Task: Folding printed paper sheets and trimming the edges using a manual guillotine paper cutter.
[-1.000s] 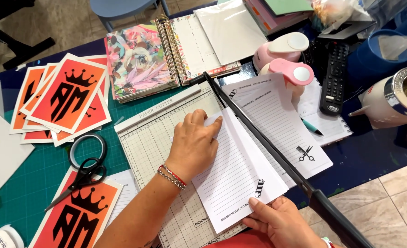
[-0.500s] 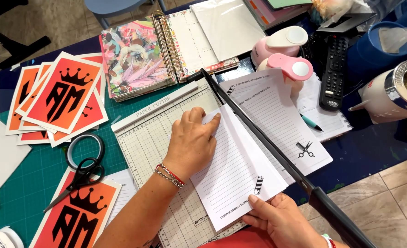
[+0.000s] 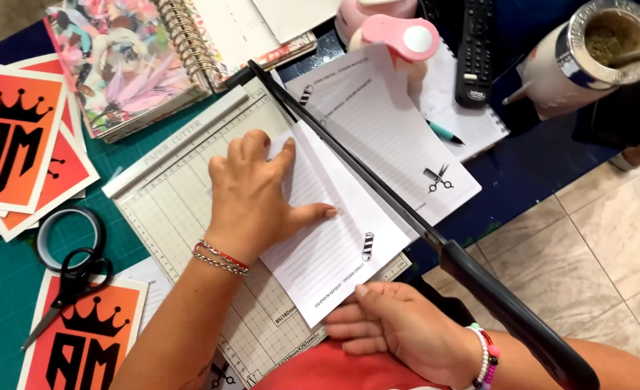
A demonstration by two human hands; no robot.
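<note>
While holding the lined sheet [image 3: 327, 253] down on the paper cutter [image 3: 168, 217] with the left hand [image 3: 251, 191], keeping the palm flat and the fingers spread, with the thumb now stretching further out across the paper than half a second ago. Resting the right hand [image 3: 399, 325] at the sheet's near corner, fingers straight and pressed together, touching the edge and not pinching it. Still leaving the blade arm [image 3: 421, 231] raised over the sheet, its black handle [image 3: 507, 310] ungripped. Keeping the sheet in much the same place as before, slanting across the cutter's grid with its right part under the arm; judging from that, only steadying and aligning, no cutting yet. Leaving a second printed sheet [image 3: 392, 123] beyond the arm, scissors [image 3: 71, 278] and a tape ring [image 3: 45, 231] lying on the green mat [image 3: 2, 289] to the left, orange cards [image 3: 16, 144] near them, and a metal-rimmed cup [image 3: 580, 58] standing on the blue desk [image 3: 551, 166].
</note>
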